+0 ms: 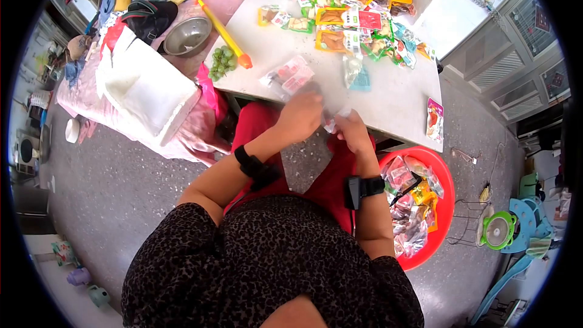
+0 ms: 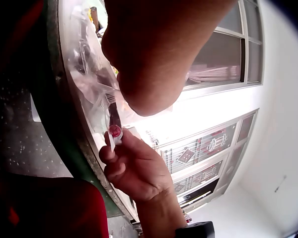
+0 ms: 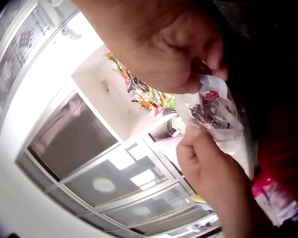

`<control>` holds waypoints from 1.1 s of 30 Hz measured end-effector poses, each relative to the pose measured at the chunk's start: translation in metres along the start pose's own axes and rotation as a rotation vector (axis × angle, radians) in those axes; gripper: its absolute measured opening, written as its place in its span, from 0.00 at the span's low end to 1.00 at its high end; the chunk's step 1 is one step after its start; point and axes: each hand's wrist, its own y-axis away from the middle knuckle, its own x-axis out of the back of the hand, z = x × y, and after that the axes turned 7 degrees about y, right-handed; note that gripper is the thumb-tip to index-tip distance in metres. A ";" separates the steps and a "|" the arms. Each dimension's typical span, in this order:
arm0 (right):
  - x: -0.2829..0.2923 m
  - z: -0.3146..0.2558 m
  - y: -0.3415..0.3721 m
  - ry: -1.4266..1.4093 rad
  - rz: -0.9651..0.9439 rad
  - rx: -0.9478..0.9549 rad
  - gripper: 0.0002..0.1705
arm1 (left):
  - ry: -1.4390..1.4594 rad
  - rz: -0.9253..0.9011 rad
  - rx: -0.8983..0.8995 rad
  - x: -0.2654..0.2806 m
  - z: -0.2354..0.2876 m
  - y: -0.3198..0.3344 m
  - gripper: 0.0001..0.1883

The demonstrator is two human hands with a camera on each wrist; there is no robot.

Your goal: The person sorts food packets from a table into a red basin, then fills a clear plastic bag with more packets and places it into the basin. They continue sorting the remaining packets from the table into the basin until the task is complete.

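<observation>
Between my two hands, at the table's front edge, is a clear plastic packet (image 3: 214, 111) with dark pieces and a small red spot inside. My right hand (image 1: 354, 130) pinches one corner of it; in the left wrist view its thumb and curled fingers hold the packet's end by the red spot. My left hand (image 1: 302, 115) grips the other side, thumb on the film in the right wrist view; in the left wrist view its fingers are mostly hidden. Just beyond the left hand lies clear packaging with pink print (image 1: 293, 74).
Many colourful snack packets (image 1: 358, 18) are piled at the table's (image 1: 267, 36) back. Green grapes (image 1: 222, 62) and a yellow stick with an orange tip (image 1: 225, 33) lie left. A red basin (image 1: 446, 188) of packets stands at right. A white foam box (image 1: 146, 94) sits on pink cloth.
</observation>
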 end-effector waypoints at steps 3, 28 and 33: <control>-0.016 -0.002 -0.003 -0.156 0.084 -0.011 0.06 | 0.033 0.108 -0.096 -0.008 -0.003 0.000 0.06; -0.027 0.004 0.008 -0.221 0.351 -0.004 0.20 | 0.666 0.230 0.440 0.019 -0.006 -0.020 0.12; -0.031 -0.009 0.037 -0.685 -0.136 0.009 0.28 | 0.688 0.030 0.310 0.019 0.028 -0.012 0.10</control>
